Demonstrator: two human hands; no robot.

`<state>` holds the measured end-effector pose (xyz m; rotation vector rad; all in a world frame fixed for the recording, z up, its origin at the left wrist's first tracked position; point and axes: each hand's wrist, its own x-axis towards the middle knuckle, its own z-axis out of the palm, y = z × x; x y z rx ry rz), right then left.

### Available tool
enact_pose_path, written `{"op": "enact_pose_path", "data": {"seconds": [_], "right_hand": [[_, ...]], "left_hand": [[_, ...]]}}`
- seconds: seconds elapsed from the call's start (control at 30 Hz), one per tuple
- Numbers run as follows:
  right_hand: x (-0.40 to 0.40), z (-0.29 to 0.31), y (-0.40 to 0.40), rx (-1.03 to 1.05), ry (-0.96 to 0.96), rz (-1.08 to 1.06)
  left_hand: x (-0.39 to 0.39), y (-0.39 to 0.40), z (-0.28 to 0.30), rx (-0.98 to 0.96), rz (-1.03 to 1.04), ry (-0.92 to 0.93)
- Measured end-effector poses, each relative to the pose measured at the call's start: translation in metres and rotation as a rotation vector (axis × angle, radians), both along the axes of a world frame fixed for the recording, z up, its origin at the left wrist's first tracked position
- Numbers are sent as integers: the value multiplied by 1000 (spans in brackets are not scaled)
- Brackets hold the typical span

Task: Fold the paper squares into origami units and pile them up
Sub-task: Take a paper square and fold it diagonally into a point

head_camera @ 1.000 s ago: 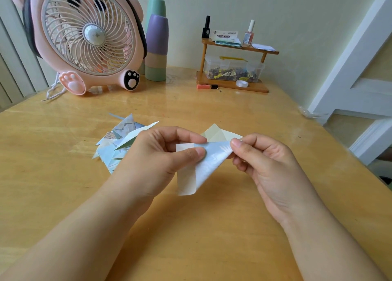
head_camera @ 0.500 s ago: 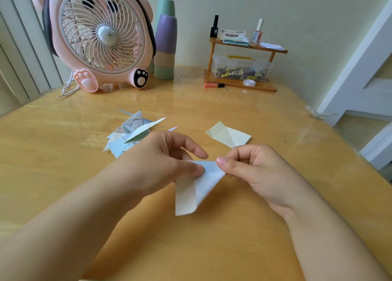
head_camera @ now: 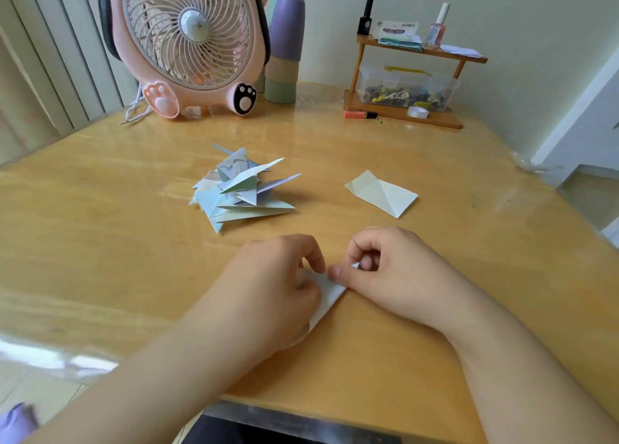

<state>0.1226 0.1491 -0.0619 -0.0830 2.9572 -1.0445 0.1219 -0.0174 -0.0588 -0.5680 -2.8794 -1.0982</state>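
Soft daylight, wide-angle edge distortion

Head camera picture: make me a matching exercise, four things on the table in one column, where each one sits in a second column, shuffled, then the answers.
Things:
1. pile of folded units
2. pale green folded paper
3. pink fan
4. paper being folded

Places:
A. far left of the table, standing upright
B. near edge, pressed flat under both hands
C. middle of the table, left of centre
D. lying alone, right of the pile

Pairs: 1-C, 2-D, 3-A, 4-B. The left hand and right hand both hold that paper down.
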Motion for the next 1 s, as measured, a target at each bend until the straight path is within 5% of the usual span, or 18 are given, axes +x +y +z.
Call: {"op": "enact_pose_path", "data": {"seconds": [0.3, 0.63, 1.0], "right_hand": [[2, -2, 1, 59, 49, -22], [5, 2, 3, 97, 75, 34], [4, 6, 11, 172, 45, -31]], "left_hand": [[-6, -18, -14, -17, -66, 102], [0, -21, -21, -211, -227, 459], [4, -41, -37, -148, -288, 382]]}}
